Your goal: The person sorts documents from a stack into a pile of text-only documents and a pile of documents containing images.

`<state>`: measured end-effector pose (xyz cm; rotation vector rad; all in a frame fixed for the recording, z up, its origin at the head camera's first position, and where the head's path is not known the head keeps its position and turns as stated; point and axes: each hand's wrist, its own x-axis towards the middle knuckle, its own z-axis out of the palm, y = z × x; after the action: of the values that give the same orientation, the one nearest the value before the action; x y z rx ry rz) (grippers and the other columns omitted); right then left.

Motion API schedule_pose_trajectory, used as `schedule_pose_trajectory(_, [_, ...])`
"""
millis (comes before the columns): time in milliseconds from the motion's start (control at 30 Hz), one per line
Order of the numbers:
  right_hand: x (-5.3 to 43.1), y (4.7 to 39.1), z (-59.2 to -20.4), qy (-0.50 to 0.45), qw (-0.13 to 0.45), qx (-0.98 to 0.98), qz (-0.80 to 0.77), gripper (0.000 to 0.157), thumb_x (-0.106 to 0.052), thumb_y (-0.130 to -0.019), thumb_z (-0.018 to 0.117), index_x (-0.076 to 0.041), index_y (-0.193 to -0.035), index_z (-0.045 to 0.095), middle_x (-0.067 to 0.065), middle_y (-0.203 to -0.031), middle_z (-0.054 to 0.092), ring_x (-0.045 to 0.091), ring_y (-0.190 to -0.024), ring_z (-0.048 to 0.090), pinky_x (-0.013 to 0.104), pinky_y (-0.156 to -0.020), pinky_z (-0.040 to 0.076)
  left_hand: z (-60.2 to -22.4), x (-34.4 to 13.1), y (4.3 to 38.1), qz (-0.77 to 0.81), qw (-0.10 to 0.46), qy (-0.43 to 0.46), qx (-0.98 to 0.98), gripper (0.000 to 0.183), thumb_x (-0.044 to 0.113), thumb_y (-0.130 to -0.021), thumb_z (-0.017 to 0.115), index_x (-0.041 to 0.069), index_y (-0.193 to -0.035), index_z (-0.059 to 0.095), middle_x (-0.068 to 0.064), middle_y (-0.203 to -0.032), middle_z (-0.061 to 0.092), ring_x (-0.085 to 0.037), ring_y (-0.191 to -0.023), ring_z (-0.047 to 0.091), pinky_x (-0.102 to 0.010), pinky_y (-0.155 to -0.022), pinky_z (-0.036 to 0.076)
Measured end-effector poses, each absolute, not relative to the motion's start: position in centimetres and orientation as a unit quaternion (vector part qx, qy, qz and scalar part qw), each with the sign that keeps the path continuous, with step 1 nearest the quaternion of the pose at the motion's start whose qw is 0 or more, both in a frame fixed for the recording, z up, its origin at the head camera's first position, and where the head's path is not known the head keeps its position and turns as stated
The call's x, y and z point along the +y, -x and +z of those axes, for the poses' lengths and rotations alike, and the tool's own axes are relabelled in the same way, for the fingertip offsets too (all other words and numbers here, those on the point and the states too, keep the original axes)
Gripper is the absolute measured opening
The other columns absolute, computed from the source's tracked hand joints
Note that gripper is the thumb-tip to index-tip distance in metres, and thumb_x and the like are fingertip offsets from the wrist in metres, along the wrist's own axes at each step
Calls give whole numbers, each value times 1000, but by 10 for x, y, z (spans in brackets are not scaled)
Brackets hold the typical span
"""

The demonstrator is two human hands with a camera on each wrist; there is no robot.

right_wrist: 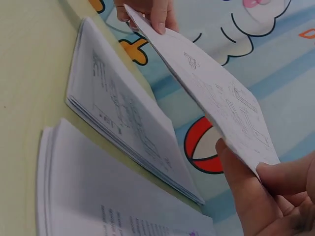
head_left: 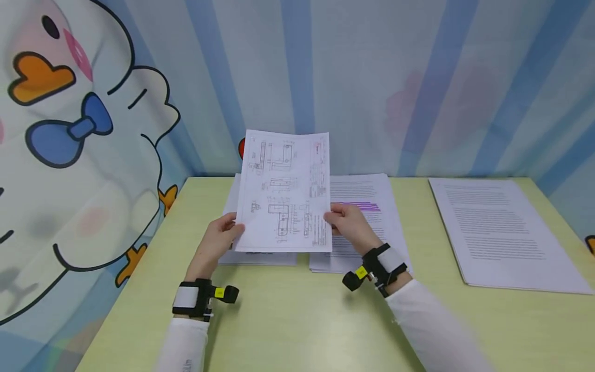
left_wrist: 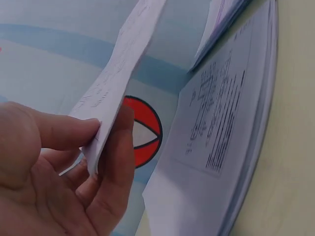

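Note:
Both hands hold up a sheet of paper with technical drawings (head_left: pixel 283 191), raised above the table and tilted toward the head camera. My left hand (head_left: pixel 218 240) pinches its left edge, thumb on the printed face and fingers behind, as the left wrist view shows. On the opposite edge, my right hand (head_left: pixel 350 222) pinches the paper the same way. Below and behind the sheet lies a paper stack with a drawing on top (left_wrist: pixel 206 113), mostly covered in the head view. Beside it sits a text stack with purple marked lines (head_left: pixel 364 232), partly covered by the sheet and right hand.
A third stack of printed text pages (head_left: pixel 502 222) lies at the table's right side. The pale yellow-green table (head_left: pixel 288 320) ends at a striped curtain (head_left: pixel 358 88) with cartoon figures. Each wrist wears a small camera on a strap.

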<state>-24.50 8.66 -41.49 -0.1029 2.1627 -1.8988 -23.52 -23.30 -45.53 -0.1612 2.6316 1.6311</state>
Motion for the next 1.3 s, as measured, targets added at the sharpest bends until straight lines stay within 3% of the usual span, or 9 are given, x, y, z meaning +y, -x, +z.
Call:
schedule_pose_trajectory(200, [54,249,-430,20,132,768,-627,28,-15,-86,61,-2,-111,60,13,-95,65,19,-76,62,31,-66,53,-479,-270,244,491,7,108,864,53,44,-88,56,19,-133,44,-7,-120,47,-27,-103,42,-39,-82,39])
schedule_pose_trajectory(400, [25,251,-447,21,139,792,-595,23,-13,-83,64,0,-102,62,11,-80,65,16,-63,60,27,-58,53,-450,-270,222,486,50,144,861,48,27,-92,50,6,-134,40,-17,-123,43,-31,-106,38,-42,-88,35])
schedule_pose_trajectory(700, [10,251,-456,26,151,812,-563,25,-16,-85,63,0,-104,64,10,-64,62,18,-53,60,28,-52,52,-441,-268,215,504,69,195,839,45,19,-93,47,2,-135,40,-18,-127,45,-28,-106,43,-38,-89,37])
schedule_pose_trajectory(833, [11,252,-454,26,140,812,-566,39,-15,-84,63,3,-118,56,10,-64,63,18,-52,61,29,-51,52,-443,-267,217,515,56,213,828,46,19,-92,50,3,-134,42,-16,-129,46,-25,-106,45,-35,-88,39])
schedule_pose_trajectory(933, [17,254,-453,27,133,814,-565,48,-16,-84,63,3,-126,49,10,-65,65,17,-53,61,29,-51,52,-444,-266,219,515,45,223,827,46,21,-91,50,3,-133,43,-17,-131,45,-27,-110,43,-40,-94,38])
schedule_pose_trajectory(1100, [32,255,-447,27,111,808,-578,38,-16,-84,63,2,-117,56,12,-68,66,19,-56,62,29,-52,52,-462,-269,233,460,-2,212,863,48,32,-93,46,6,-134,43,-18,-132,45,-29,-115,41,-46,-98,35])
schedule_pose_trajectory(1300, [57,254,-435,48,92,789,-606,29,-15,-86,60,1,-110,60,16,-80,67,22,-65,64,31,-59,54,-495,-262,262,428,-80,174,883,46,42,-93,45,19,-132,48,-8,-119,51,-24,-100,47,-40,-83,42])
